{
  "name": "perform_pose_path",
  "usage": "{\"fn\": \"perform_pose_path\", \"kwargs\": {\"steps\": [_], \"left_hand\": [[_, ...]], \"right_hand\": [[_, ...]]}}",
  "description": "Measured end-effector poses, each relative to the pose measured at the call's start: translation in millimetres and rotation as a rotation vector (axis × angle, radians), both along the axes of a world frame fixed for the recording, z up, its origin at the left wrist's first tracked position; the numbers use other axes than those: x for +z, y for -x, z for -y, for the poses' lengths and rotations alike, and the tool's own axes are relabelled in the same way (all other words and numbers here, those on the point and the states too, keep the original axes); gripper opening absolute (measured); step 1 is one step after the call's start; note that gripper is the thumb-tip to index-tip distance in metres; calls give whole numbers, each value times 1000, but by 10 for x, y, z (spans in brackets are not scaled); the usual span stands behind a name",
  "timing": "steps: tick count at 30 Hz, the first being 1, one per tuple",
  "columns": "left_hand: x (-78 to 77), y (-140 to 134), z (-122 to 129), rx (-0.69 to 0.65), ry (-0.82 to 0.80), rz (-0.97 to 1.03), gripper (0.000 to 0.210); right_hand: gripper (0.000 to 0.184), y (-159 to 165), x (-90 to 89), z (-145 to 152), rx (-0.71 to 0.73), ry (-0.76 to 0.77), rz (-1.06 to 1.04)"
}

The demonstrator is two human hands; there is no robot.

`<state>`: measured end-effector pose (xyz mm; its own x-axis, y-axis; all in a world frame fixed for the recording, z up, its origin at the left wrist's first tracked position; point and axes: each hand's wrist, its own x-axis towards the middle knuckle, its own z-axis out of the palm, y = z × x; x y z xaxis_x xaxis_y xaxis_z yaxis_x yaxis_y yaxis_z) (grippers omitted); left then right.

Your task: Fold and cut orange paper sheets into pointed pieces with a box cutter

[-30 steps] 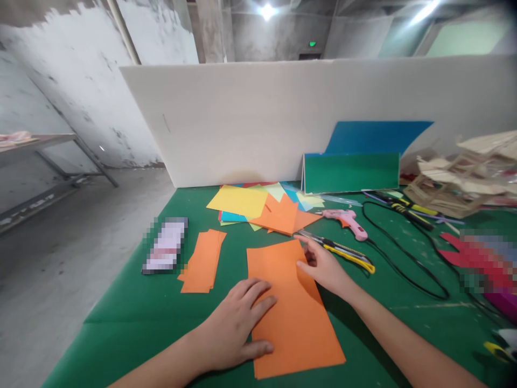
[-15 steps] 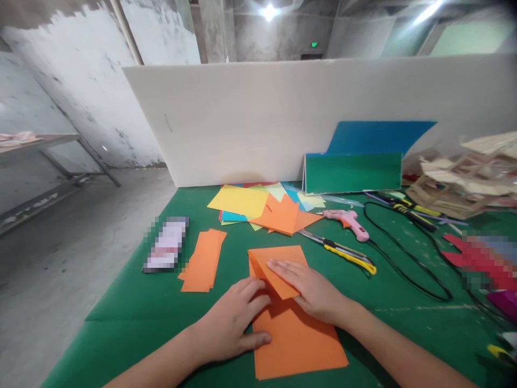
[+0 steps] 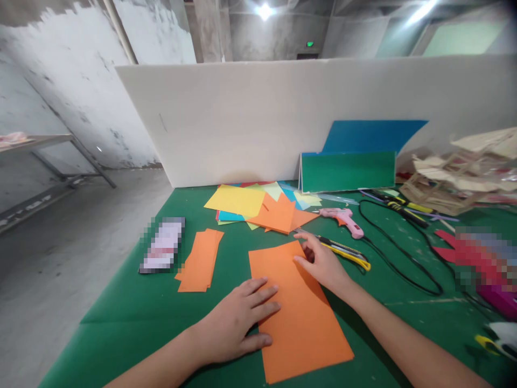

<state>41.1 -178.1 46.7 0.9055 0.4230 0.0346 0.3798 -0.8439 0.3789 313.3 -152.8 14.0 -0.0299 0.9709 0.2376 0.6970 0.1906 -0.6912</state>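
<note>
Orange paper sheets (image 3: 301,312) lie flat in a stack on the green tabletop in front of me, edges slightly offset at the bottom. My left hand (image 3: 242,320) rests with fingers spread on the left edge of the stack, pressing nothing but paper. At the upper right corner, my right hand (image 3: 323,264) hovers close, its thumb over the paper and its index finger stretched away from it; a gap shows between them. Just behind that hand is a yellow-handled utility knife (image 3: 349,256), partly covered by the fingers.
Left of the stack lie narrow orange strips (image 3: 197,264) and a blurred-out phone (image 3: 163,245). Farther back are coloured paper pieces (image 3: 238,202) and a pink glue gun (image 3: 343,221) with a looping black cable. A white board (image 3: 226,124) stands behind.
The folded-over flap of the top orange sheet now lies flat. My right hand has moved off it to the upper right corner; my left hand stays at the left edge.
</note>
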Motion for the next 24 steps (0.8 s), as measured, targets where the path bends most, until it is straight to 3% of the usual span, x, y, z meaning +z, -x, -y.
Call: {"fn": "perform_pose_path", "kwargs": {"steps": [5, 11, 18, 24], "left_hand": [[29, -11, -2, -13, -13, -35, 56], [45, 15, -10, -9, -18, -47, 60], [26, 50, -39, 105, -45, 27, 39], [20, 62, -45, 88, -36, 29, 42]], "right_hand": [[41, 14, -11, 10, -3, -9, 42], [43, 12, -33, -35, 44, 42, -154], [28, 1, -35, -43, -19, 38, -211], [24, -58, -156, -96, -60, 28, -327]]}}
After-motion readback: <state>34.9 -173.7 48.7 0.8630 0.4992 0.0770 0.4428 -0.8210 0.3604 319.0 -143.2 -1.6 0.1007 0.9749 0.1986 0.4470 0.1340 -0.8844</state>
